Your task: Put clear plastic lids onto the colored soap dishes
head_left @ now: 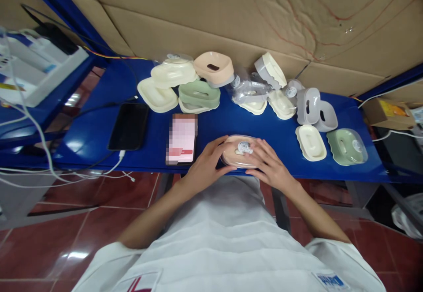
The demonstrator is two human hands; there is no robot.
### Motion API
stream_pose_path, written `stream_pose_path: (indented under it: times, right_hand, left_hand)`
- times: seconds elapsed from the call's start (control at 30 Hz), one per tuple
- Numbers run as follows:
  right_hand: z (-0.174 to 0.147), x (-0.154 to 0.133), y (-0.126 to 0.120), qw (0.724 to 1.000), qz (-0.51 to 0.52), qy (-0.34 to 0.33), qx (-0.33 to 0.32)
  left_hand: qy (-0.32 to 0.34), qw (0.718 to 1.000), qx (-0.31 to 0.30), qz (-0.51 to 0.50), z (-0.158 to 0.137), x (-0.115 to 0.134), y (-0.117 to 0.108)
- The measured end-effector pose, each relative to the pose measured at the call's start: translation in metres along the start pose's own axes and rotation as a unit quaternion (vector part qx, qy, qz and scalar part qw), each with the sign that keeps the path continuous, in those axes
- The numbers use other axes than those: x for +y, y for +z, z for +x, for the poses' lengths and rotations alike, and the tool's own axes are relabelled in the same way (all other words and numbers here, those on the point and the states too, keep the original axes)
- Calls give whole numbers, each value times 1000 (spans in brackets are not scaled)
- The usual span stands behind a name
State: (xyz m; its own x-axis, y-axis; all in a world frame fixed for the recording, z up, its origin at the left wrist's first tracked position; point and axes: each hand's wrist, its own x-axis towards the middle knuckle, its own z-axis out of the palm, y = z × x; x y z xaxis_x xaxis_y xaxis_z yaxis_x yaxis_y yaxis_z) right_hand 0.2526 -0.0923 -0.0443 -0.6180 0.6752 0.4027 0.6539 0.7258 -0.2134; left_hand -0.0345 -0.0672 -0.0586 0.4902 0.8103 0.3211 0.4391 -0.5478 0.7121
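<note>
At the table's front edge lies a peach soap box (231, 147) with a clear lid and a round white sticker. My left hand (205, 163) grips its left end, thumb in front and fingers behind. On the right, my right hand (270, 165) wraps over the lid, its fingers across the top and the thumb at the front edge. Both hands are closed around the box and partly hide its ends. Left of my left hand lies a phone (183, 137) with a lit, blurred screen.
A dark phone (128, 126) is plugged into a white cable (112, 167). Behind are cream trays (158, 95), a green soap box (200, 93) and a peach one (214, 67). To the right stand grey boxes (309, 105), a cream tray (311, 143) and a lidded green box (345, 146).
</note>
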Motion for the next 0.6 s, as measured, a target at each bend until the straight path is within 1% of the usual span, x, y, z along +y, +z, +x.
stream_pose_path:
  times: [0.1,0.17,0.2,0.23,0.27,0.3,0.33,0.37,0.4,0.43,0.47,0.5,0.53,0.57,0.6]
  right_hand:
    - [10,-3,-4,998,40,36,-12]
    - [12,2,-15,998,45,34,-21]
    - [11,10,-25,999,33,38,-14]
    - [7,23,-37,999,11,50,7]
    - [1,42,-53,996,-22,71,42]
    - [-7,67,-71,989,-60,106,85]
    - [-17,97,-90,974,-106,139,147]
    - [-27,130,-110,948,-160,187,200]
    - [-38,164,-128,912,-205,265,235]
    - [-48,196,-145,867,-237,367,242]
    - [-57,225,-158,807,-256,477,236]
    - [-64,249,-167,752,-263,566,212]
    - [-70,267,-173,727,-271,608,168]
    - [-75,279,-175,715,-282,628,125]
    - [-78,285,-174,718,-294,626,87]
  left_hand:
    - [4,1000,-4,5,0,1,1]
    - [4,1000,-2,19,-1,3,2]
    - [4,1000,-1,27,-1,4,2]
    - [4,999,-1,34,-1,5,2]
    - [4,999,-1,42,-1,6,2]
    - [4,999,-3,50,-1,7,1]
    - [6,998,-5,59,-1,8,1]
    - [10,998,-6,69,-1,8,1]
    - [15,997,-7,82,-1,8,2]
    - [22,995,-6,95,0,8,2]
    - [31,994,-4,108,0,7,3]
    - [40,992,-2,120,0,7,4]
    - [49,990,0,131,0,6,5]
    - [56,989,0,140,0,5,5]
    - [62,987,-1,148,0,5,6]
